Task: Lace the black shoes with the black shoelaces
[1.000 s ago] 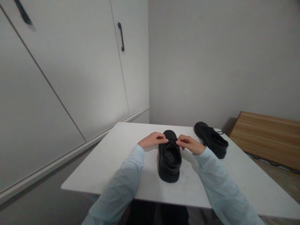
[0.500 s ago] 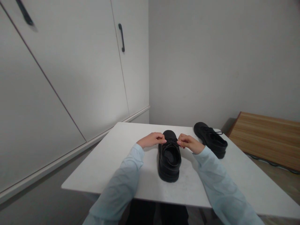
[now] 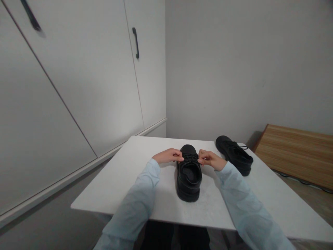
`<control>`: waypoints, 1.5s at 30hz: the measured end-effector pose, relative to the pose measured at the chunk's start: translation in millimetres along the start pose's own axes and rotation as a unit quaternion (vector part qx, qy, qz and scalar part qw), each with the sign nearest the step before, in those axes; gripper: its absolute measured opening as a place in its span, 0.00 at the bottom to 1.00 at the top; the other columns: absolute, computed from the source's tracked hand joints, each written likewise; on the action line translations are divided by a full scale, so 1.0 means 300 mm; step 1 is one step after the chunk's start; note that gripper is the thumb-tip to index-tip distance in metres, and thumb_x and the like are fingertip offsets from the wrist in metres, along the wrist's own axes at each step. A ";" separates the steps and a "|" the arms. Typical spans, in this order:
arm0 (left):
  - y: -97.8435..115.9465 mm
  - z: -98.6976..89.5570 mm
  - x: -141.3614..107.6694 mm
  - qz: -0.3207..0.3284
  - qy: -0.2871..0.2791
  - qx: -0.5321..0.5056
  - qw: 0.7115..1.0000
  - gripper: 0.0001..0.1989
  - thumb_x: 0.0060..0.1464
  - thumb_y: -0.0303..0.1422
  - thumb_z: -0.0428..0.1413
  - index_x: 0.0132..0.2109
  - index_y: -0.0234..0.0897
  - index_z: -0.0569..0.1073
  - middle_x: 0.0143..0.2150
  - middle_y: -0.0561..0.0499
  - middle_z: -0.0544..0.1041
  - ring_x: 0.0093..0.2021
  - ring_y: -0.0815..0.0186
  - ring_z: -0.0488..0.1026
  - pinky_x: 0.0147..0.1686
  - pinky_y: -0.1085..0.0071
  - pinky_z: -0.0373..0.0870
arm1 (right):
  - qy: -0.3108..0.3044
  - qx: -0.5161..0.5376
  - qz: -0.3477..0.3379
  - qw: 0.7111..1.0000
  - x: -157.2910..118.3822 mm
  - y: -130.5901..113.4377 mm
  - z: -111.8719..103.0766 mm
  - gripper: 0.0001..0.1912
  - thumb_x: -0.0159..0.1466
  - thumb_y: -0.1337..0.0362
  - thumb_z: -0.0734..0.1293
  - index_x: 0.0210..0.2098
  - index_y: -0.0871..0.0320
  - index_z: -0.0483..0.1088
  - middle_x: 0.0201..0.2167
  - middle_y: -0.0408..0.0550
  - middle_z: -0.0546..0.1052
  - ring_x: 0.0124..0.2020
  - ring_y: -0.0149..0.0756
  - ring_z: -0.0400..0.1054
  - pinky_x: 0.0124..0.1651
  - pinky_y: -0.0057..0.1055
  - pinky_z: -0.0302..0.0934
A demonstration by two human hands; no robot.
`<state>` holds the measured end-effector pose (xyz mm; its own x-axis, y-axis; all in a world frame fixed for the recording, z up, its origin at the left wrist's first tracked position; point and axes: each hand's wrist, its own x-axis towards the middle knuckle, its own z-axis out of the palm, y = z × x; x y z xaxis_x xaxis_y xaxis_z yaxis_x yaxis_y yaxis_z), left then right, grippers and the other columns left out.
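Note:
A black lace-up shoe (image 3: 189, 189) stands on the white table with its toe pointing away from me and its opening toward me. Black laces (image 3: 190, 159) cross its upper, with a bow or knot over the tongue. My left hand (image 3: 169, 156) comes in from the left, thumb and fingers pinched on a lace at the shoe's left side. From the right, my right hand (image 3: 211, 159) pinches a lace at the opposite side. The fingertips cover the ends of the lace loops.
A second black shoe (image 3: 234, 154) with a loose lace loop sits at the table's far right. Beyond the white table (image 3: 125, 173) are a wood-grain board (image 3: 296, 151) on the right, white cupboard doors (image 3: 104, 76) on the left and a grey wall behind.
Both hands stay pinched at the laces and have moved slightly apart from the knot. The shoe has hardly moved; the view has shifted a little.

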<state>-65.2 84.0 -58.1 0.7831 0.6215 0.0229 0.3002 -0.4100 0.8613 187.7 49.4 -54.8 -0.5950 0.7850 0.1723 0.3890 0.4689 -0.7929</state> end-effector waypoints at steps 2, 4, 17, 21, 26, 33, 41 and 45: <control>-0.003 -0.001 -0.003 -0.002 -0.006 -0.011 1.000 0.18 0.49 0.44 0.55 0.27 0.32 0.69 0.25 0.55 0.66 0.27 0.73 0.60 0.29 0.76 0.55 | -0.002 0.004 0.004 1.000 0.000 0.001 0.001 0.27 0.55 0.42 0.63 0.16 0.60 0.67 0.25 0.43 0.60 0.28 0.31 0.57 0.32 0.29 0.53; -0.004 -0.002 -0.005 0.003 -0.010 -0.017 1.000 0.17 0.49 0.44 0.55 0.27 0.31 0.68 0.25 0.55 0.67 0.27 0.73 0.60 0.29 0.76 0.55 | -0.007 0.005 0.009 1.000 0.000 0.003 0.001 0.27 0.54 0.42 0.63 0.16 0.60 0.67 0.25 0.42 0.60 0.28 0.31 0.57 0.31 0.29 0.53; 0.008 0.010 -0.005 -0.017 -0.004 -0.039 0.999 0.19 0.48 0.46 0.56 0.26 0.32 0.69 0.24 0.55 0.67 0.26 0.73 0.61 0.28 0.76 0.57 | -0.018 -0.027 0.007 0.999 -0.004 0.003 -0.010 0.27 0.56 0.42 0.62 0.17 0.60 0.67 0.24 0.42 0.62 0.28 0.31 0.58 0.31 0.30 0.53; -0.007 0.009 0.006 -0.026 0.039 -0.043 0.998 0.23 0.49 0.50 0.52 0.27 0.31 0.70 0.23 0.54 0.66 0.24 0.73 0.61 0.26 0.76 0.59 | -0.023 -0.001 0.028 0.999 -0.006 -0.005 -0.005 0.28 0.56 0.41 0.61 0.18 0.61 0.66 0.23 0.42 0.62 0.24 0.28 0.57 0.29 0.29 0.54; -0.062 0.000 0.017 -0.034 0.175 0.002 0.984 0.26 0.54 0.51 0.44 0.31 0.31 0.72 0.20 0.56 0.61 0.21 0.74 0.59 0.24 0.76 0.58 | -0.006 0.017 0.067 0.998 -0.012 -0.024 -0.011 0.25 0.55 0.42 0.62 0.23 0.60 0.66 0.24 0.43 0.65 0.24 0.28 0.59 0.28 0.29 0.57; -0.104 0.006 0.024 -0.077 0.204 0.089 0.972 0.20 0.54 0.45 0.47 0.32 0.32 0.73 0.26 0.52 0.71 0.27 0.70 0.66 0.28 0.75 0.61 | 0.185 0.049 0.024 0.981 -0.018 -0.143 -0.049 0.18 0.55 0.48 0.66 0.28 0.58 0.66 0.24 0.43 0.67 0.26 0.31 0.62 0.31 0.31 0.61; -0.123 0.008 0.026 -0.091 0.218 0.175 0.956 0.14 0.53 0.40 0.50 0.34 0.34 0.74 0.30 0.50 0.75 0.32 0.68 0.68 0.33 0.74 0.62 | 0.114 -0.130 -0.018 0.985 -0.105 -0.370 0.159 0.09 0.62 0.56 0.61 0.38 0.55 0.65 0.32 0.49 0.73 0.33 0.38 0.68 0.37 0.36 0.62; -0.118 0.007 0.026 -0.084 0.215 0.177 0.957 0.13 0.53 0.38 0.50 0.35 0.34 0.75 0.29 0.51 0.75 0.30 0.69 0.68 0.33 0.75 0.61 | 0.150 -0.360 -0.010 0.921 -0.143 -0.369 0.339 0.25 0.53 0.52 0.70 0.46 0.57 0.63 0.34 0.57 0.75 0.35 0.49 0.69 0.38 0.43 0.60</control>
<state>-68.6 102.0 -89.4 0.4345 0.8844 0.1705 0.6272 -0.4329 0.6475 98.9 -77.3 -33.9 -0.4286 0.7994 0.4211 0.8099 0.5465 -0.2133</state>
